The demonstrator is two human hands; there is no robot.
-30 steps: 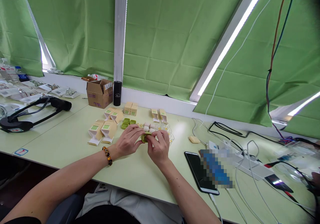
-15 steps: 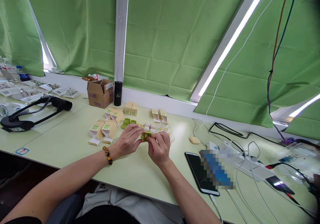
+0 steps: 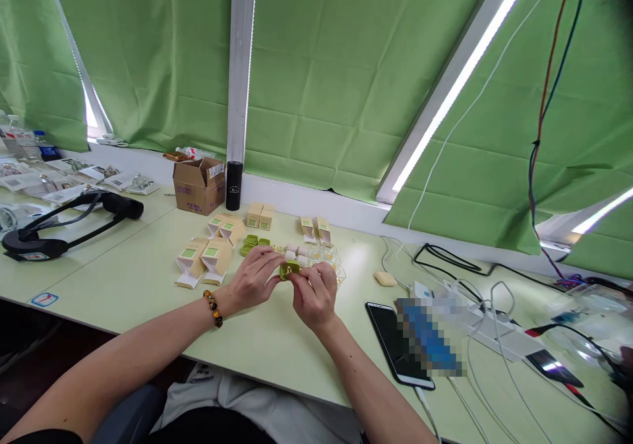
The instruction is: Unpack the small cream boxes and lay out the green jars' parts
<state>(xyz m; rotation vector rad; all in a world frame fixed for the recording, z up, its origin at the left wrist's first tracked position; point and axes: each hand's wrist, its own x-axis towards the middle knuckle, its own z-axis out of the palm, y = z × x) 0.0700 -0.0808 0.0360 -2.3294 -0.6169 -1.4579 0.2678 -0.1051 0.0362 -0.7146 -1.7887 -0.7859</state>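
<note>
Between my two hands is a small olive-green square cup [image 3: 289, 270], raised a little above the table and tipped so its inside faces me. My left hand [image 3: 254, 277] grips its left side with thumb and fingers. My right hand [image 3: 315, 292] pinches at its right side, thumb and fingertips at the rim; a small pale piece shows inside the cup, too small to name. Behind my hands lie more green cups [image 3: 251, 240], white rolled pieces [image 3: 291, 249] and clear plastic pieces [image 3: 326, 254]. Open cardboard boxes [image 3: 215, 259] lie left of my left hand.
At the back stand small closed boxes [image 3: 260, 216], a brown carton [image 3: 198, 187] and a black cylinder [image 3: 234, 185]. A black headset [image 3: 74, 223] lies far left. On the right are a phone [image 3: 395, 342], a power strip [image 3: 494, 328], cables and a yellowish block [image 3: 385, 278].
My right fingertips have shifted slightly at the cup, and the small piece inside it shows differently. Otherwise both hands keep their places.
</note>
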